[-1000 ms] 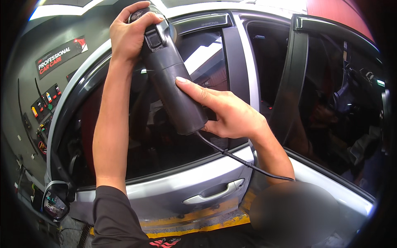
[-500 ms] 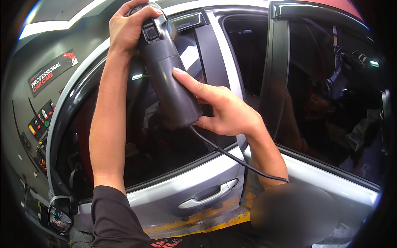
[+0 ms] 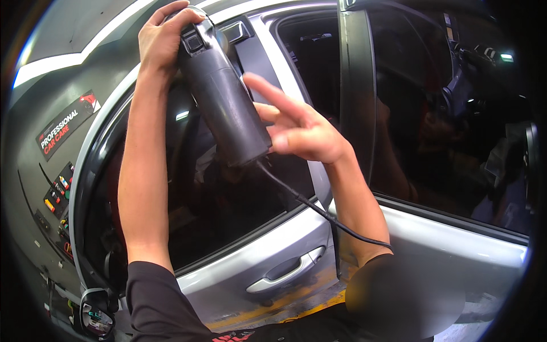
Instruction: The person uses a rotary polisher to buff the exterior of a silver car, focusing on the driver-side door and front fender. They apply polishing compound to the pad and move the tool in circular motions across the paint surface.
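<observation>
A black corded polisher (image 3: 222,105) is raised at a slant in front of the silver car's front side window (image 3: 182,222). My left hand (image 3: 161,43) is wrapped over its head at the top, by the upper door frame. Beside the lower end of the tool's body is my right hand (image 3: 305,128), fingers spread and thumb apart. Its fingertips come close to the casing; whether they touch it I cannot tell. From the tool's lower end a black cord (image 3: 307,203) runs down across my right forearm. The polisher's working face is mostly hidden behind its head.
The door handle (image 3: 288,271) is below the window, and a side mirror (image 3: 96,313) juts out at lower left. To the right is the rear door's dark window (image 3: 450,142). A wall rack with bottles (image 3: 57,191) and a sign (image 3: 68,125) are at far left.
My right hand has loosened from the polisher's lower body, its fingers now spread out. The left hand keeps its grip on the head. The view has shifted slightly.
</observation>
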Demonstrator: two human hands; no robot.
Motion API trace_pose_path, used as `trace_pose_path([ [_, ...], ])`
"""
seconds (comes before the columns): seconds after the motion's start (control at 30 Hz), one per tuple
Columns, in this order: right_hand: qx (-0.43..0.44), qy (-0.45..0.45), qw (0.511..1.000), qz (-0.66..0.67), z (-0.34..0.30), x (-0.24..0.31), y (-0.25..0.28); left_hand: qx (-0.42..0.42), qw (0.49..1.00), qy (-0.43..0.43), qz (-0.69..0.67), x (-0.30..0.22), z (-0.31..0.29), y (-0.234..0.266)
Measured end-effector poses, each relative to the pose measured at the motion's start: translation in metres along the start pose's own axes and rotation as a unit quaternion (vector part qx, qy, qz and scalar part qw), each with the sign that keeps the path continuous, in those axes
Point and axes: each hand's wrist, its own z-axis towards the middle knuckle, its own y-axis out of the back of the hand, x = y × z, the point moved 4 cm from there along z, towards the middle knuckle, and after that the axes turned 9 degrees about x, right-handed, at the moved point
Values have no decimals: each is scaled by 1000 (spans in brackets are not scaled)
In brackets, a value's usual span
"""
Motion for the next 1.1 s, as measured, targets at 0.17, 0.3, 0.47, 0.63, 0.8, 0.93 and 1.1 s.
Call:
trace_pose_path([
  [0.17,-240,-28,885,-399,23,12,-24,7,999,9,34,5,26,-10],
  [0.3,-275,-29,912,-305,25,14,-20,40,998,42,22,7,39,-22],
  [0.47,-294,-37,919,-260,20,21,-16,65,995,40,61,-1,48,-44],
  [0.63,-299,2,929,-219,14,32,-7,74,991,54,94,-9,50,-70],
  [0.8,-292,14,942,-162,12,36,-1,72,988,57,122,-3,66,-72],
  [0.93,-296,-4,942,-157,7,35,-1,89,984,58,142,-5,60,-80],
  [1.1,-294,-3,936,-196,-2,25,-10,79,985,50,148,-8,41,-75],
])
